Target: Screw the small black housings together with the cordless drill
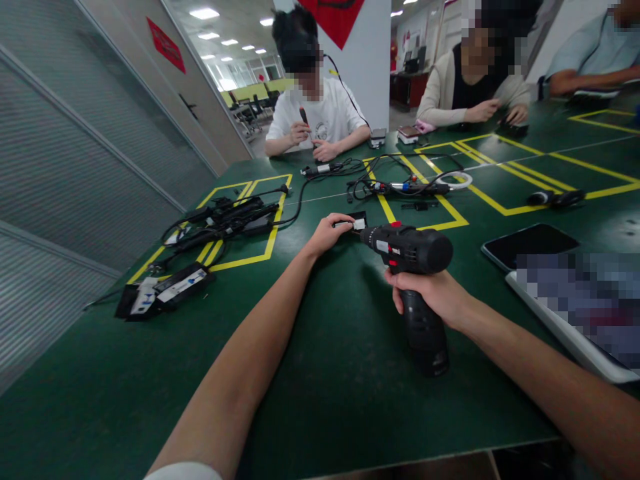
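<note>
My right hand (430, 290) is wrapped round the grip of a black cordless drill (413, 250) with red switches. Its chuck and bit point left, at a small black piece with a white part (359, 223) on the table. My left hand (331, 233) closes over the near-left side of that black piece, fingertips on it. The drill's bit tip reaches its edge; whether it touches cannot be told. Part of the piece is hidden under my fingers.
Black cables and adapters (235, 220) lie on the green table (320, 373) at left, near opened black casings (165, 290). More cables (405, 187) lie beyond my hands. A phone (530, 247) is at right. Across sit several people, one holding a screwdriver (303, 116).
</note>
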Available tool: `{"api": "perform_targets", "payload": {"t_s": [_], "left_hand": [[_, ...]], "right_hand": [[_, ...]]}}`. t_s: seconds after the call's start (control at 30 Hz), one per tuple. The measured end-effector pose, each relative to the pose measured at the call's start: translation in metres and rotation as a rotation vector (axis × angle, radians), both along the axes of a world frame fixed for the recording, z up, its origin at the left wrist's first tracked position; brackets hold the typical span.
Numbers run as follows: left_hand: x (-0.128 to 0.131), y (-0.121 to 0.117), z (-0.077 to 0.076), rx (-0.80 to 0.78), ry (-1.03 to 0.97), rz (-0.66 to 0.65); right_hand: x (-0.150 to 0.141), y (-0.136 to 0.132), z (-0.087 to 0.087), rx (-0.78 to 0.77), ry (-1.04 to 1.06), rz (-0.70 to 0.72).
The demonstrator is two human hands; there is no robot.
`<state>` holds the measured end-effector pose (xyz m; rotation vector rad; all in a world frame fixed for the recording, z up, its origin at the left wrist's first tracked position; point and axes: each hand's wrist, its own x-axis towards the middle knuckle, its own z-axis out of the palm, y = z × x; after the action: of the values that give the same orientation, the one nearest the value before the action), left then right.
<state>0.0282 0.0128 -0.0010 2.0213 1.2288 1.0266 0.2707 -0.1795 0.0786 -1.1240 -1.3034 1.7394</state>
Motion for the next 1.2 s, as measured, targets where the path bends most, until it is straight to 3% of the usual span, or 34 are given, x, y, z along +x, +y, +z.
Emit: {"api": "perform_targets", "payload": {"t_s": [1.2], "left_hand": [[-0.0004,-0.0029,0.0024,-0.007,0.004,-0.004]], "right_hand": [[0.0007,-0.0004,-0.0041,0.003,0.043,-0.002]]}}
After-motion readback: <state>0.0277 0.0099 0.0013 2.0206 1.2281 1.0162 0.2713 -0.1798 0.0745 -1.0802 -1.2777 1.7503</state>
